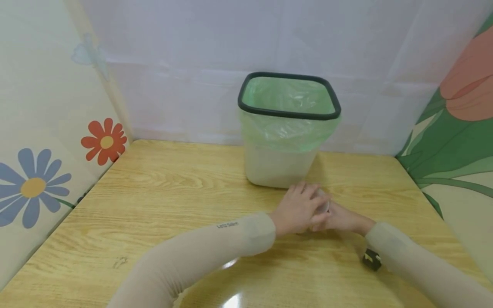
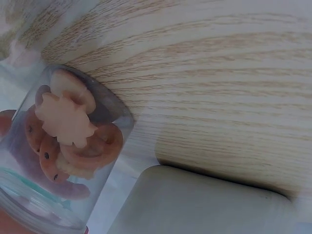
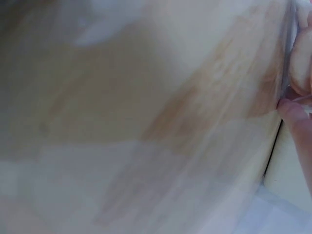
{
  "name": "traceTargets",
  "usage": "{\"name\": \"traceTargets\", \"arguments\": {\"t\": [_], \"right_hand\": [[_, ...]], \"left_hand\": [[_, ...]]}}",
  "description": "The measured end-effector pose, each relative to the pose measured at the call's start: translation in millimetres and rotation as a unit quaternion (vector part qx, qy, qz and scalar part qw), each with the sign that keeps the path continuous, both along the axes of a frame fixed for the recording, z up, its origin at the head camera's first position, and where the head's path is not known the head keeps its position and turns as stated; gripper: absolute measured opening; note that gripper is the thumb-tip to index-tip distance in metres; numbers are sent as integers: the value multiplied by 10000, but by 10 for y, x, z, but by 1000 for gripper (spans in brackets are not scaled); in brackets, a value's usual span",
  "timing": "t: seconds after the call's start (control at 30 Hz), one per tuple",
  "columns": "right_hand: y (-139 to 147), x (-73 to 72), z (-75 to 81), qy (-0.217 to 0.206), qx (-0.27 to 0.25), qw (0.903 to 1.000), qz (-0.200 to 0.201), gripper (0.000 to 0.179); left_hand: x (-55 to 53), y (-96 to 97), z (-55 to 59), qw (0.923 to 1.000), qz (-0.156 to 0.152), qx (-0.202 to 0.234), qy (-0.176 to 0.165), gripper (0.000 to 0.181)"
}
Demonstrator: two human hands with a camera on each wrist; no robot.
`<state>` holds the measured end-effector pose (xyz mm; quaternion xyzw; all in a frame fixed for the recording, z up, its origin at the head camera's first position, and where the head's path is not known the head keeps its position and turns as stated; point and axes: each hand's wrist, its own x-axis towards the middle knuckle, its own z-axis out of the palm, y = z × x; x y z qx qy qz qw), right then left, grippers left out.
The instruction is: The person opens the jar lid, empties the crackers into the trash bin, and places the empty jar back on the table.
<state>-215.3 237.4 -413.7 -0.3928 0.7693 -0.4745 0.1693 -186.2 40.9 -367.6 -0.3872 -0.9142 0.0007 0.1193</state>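
A clear jar with brown, biscuit-like pieces inside stands on the wood-grain table, just in front of the bin. Over its top, my left hand lies with curved, spread fingers gripping the lid end. My right hand holds the jar's side from the right, mostly hidden behind the left hand and the jar. One right-hand finger presses low on the jar wall, close to the tabletop, in the right wrist view. Ridged rings mark the jar's lid end in the left wrist view.
A pale bin with a green bag under a dark rim stands directly beyond the hands. By the right sleeve is a small black object. Flower-printed panels flank the table, and a white sheet hangs behind.
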Motion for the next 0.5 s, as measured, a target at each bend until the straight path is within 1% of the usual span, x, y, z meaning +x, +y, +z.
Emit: {"name": "traceTargets", "arguments": {"t": [0.17, 0.3, 0.43, 0.5], "right_hand": [[2, 5, 0, 9, 27, 10000, -52, 92], [-5, 9, 5, -49, -3, 10000, -1, 91], [-14, 14, 19, 6, -7, 10000, 36, 89], [-21, 16, 25, 79, 31, 10000, 36, 89]], "left_hand": [[30, 17, 11, 9999, 144, -2, 20, 54], [42, 27, 6, 9997, 221, 10, 87, 54], [54, 43, -5, 9994, 307, 20, 185, 54], [68, 56, -6, 9990, 407, 48, 149, 54]]}}
